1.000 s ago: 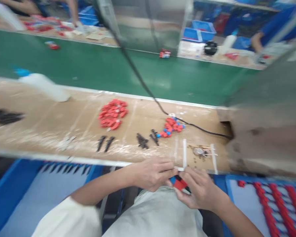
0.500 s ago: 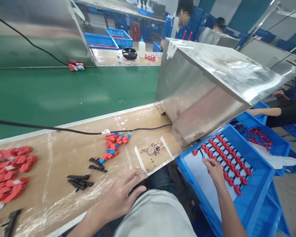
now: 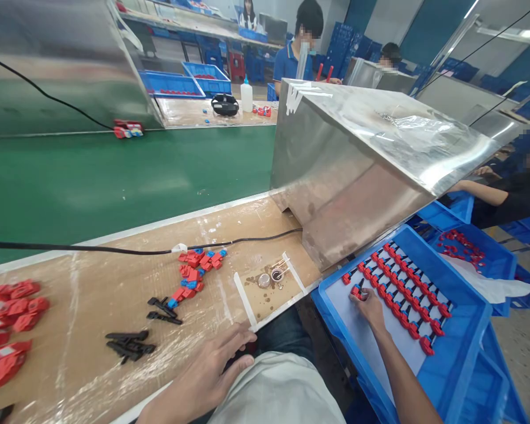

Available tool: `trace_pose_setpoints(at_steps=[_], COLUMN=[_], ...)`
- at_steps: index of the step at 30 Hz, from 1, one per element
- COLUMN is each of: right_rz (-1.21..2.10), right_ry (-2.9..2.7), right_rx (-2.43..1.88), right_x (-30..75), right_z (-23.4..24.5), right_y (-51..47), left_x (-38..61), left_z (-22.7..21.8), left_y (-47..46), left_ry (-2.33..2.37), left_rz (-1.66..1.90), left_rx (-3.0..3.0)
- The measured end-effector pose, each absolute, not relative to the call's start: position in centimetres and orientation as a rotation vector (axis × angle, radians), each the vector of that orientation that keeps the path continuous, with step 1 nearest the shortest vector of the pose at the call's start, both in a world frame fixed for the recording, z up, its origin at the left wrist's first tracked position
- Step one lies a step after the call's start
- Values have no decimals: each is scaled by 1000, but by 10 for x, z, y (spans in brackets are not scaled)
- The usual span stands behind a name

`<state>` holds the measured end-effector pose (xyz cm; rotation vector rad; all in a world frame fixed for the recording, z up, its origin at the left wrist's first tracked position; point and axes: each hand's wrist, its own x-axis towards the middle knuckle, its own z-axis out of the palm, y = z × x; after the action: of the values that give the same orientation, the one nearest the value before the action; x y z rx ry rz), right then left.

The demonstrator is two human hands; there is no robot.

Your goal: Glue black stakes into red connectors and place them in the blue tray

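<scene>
My right hand (image 3: 367, 306) reaches into the blue tray (image 3: 463, 347), its fingers closed on a small red, blue and black plastic assembly (image 3: 357, 291). White sheet lines the tray's bottom. Rows of matching red-and-black assemblies (image 3: 400, 281) lie slantwise beside the hand. My left hand (image 3: 214, 368) rests at the bench's front edge with its fingers stretched out, holding nothing. Nearest to it are loose black parts (image 3: 130, 344), more black parts (image 3: 164, 310) and a cluster of red and blue pieces (image 3: 194, 274).
Two small round dishes (image 3: 277, 275) stand between white tape strips, one dark inside with sticks. Red parts (image 3: 13, 312) pile up at left. A black cable (image 3: 115, 249) crosses the bench to a metal hood (image 3: 348, 171). Another person's arm (image 3: 490, 192) reaches over bins at right.
My right hand has moved slightly nearer me in the tray. A red part now shows at its fingertips, where a black-and-blue end showed before. The view has shifted a little; my left hand stays put.
</scene>
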<state>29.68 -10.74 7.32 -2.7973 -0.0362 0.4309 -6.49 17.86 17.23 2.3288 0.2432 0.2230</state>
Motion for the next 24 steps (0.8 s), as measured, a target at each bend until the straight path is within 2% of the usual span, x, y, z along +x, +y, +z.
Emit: trace_pose_setpoints(at_steps=[16,21,24], right_rz=[398,312,253], right_ry=[-49,-64,-280], right_rx=[-2868,-2903,-2878], right_x=[301,297,282], right_z=[66,84,98], right_y=[-85,-99,-96], left_x=[-57,-59,-64], left_z=[164,165,172], left_y=[171,176,176], left_ry=[346,335,316], left_rz=[44,22,-6], left_rx=[2114,2105,2119])
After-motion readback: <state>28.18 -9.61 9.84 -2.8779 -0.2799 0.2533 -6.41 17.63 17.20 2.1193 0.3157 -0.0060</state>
